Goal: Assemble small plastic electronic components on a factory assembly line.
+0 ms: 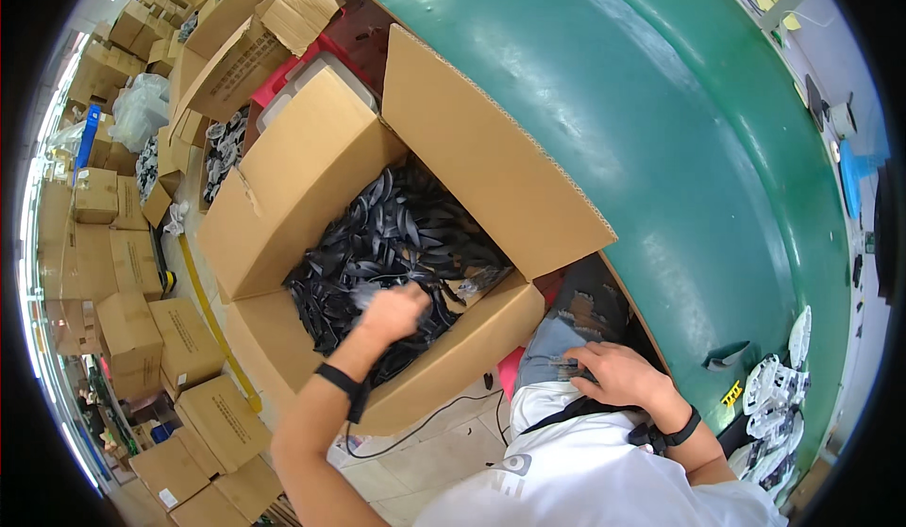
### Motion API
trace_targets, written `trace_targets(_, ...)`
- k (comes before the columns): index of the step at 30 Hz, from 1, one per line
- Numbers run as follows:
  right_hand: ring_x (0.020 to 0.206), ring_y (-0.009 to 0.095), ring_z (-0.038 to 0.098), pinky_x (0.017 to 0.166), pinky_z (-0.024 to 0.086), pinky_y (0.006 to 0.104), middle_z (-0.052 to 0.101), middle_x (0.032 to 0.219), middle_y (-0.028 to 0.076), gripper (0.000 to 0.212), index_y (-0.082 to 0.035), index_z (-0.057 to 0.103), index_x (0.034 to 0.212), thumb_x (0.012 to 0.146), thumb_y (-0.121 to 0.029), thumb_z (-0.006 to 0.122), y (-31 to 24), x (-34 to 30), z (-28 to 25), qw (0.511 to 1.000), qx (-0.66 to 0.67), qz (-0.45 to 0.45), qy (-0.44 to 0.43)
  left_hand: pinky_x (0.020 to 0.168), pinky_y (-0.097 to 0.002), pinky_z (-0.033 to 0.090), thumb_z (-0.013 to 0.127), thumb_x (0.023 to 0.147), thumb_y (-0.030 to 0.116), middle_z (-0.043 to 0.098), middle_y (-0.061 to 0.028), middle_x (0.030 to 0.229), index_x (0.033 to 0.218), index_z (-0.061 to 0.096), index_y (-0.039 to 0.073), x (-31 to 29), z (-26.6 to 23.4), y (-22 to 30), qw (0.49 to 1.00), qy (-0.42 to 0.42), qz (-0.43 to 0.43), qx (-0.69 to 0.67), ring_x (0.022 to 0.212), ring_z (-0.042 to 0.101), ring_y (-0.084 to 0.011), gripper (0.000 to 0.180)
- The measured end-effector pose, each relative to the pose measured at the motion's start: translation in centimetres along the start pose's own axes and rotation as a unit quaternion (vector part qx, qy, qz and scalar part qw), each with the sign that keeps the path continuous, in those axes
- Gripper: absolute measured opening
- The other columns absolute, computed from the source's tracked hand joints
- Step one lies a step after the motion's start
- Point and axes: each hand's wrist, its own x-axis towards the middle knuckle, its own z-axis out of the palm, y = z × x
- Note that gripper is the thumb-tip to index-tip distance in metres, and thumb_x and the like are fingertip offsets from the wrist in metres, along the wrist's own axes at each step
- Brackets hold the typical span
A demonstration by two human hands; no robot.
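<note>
A large open cardboard box (pixel 283 324) stands before me, its flaps folded outward. Inside lies a heap of black, curved, strip-like pieces (pixel 401 220), glossy in places. My left hand (pixel 396 312) reaches in over the near part of the heap, closed and blurred by motion. A pale grey smear shows beside its fingers, too blurred to name. On my thigh, over torn blue jeans (pixel 571 317), rests my right hand (pixel 618 373), its fingers spread and nothing in them. A clear plastic scrap (pixel 479 282) lies at the box's right inner corner.
A green-topped table (pixel 661 168) runs along the right, with white-and-black pieces (pixel 776 400) and a yellow clip-like piece (pixel 732 393) near its corner. Stacked cartons (pixel 193 338) fill the left side. A black cable (pixel 406 447) trails across the floor near the box.
</note>
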Motion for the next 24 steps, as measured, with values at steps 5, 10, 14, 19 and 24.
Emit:
trace_targets(5, 0.096, 0.036, 0.057, 0.086, 0.045, 0.0418, 0.059, 0.102, 0.019, 0.039, -0.004, 0.05, 0.117, 0.084, -0.025, 0.057, 0.7, 0.1, 0.7, 1.0, -0.003, -0.005, 0.006, 0.061, -0.0455, 0.052, 0.057, 0.079, 0.035, 0.064, -0.0212, 0.073, 0.089, 0.06, 0.004, 6.0, 2.9, 3.7, 0.978, 0.027, -0.173, -0.109, 0.07, 0.064, -0.0371, 0.032)
trace_targets(10, 0.095, 0.036, 0.057, 0.084, 0.046, 0.0422, 0.059, 0.097, 0.019, 0.038, -0.003, 0.05, 0.115, 0.084, -0.024, 0.057, 0.7, 0.2, 0.9, 1.0, -0.001, -0.007, 0.012, 0.059, -0.0415, 0.052, 0.063, 0.074, 0.05, 0.065, -0.0168, 0.073, 0.099, 0.059, 0.004, 8.6, 3.5, 3.3, 0.997, -0.025, -0.071, -0.014, 0.068, 0.066, -0.0316, 0.053)
trace_targets(14, 0.094, 0.037, 0.057, 0.084, 0.046, 0.0425, 0.059, 0.099, 0.019, 0.038, -0.003, 0.05, 0.116, 0.085, -0.024, 0.056, 0.2, 0.3, 0.5, 1.0, 0.011, 0.0, 0.009, 0.06, -0.0406, 0.052, 0.066, 0.072, 0.038, 0.066, -0.0141, 0.076, 0.098, 0.06, 0.003, 11.0, 2.6, 5.0, 0.999, 0.028, -0.036, -0.015, 0.073, 0.066, -0.0296, 0.044)
trace_targets(19, 0.093, 0.034, 0.058, 0.082, 0.047, 0.0411, 0.06, 0.098, 0.016, 0.038, -0.007, 0.052, 0.117, 0.084, -0.023, 0.058, 0.4, 0.2, 0.7, 1.0, 0.009, -0.012, 0.0, 0.061, -0.0388, 0.053, 0.063, 0.075, 0.027, 0.067, -0.0146, 0.08, 0.088, 0.065, 0.004, 13.8, 3.5, 6.4, 0.997, 0.009, -0.074, -0.018, 0.074, 0.067, -0.0275, 0.026)
trace_targets(24, 0.092, 0.034, 0.058, 0.082, 0.046, 0.0416, 0.06, 0.097, 0.017, 0.039, -0.006, 0.051, 0.117, 0.084, -0.024, 0.058, 0.5, 0.2, 0.8, 0.998, 0.01, -0.032, 0.044, 0.066, -0.0357, 0.054, 0.062, 0.075, 0.021, 0.068, -0.0158, 0.088, 0.085, 0.068, 0.007, 15.4, 4.9, 6.9, 0.989, -0.011, -0.14, -0.046, 0.082, 0.068, -0.0257, 0.019)
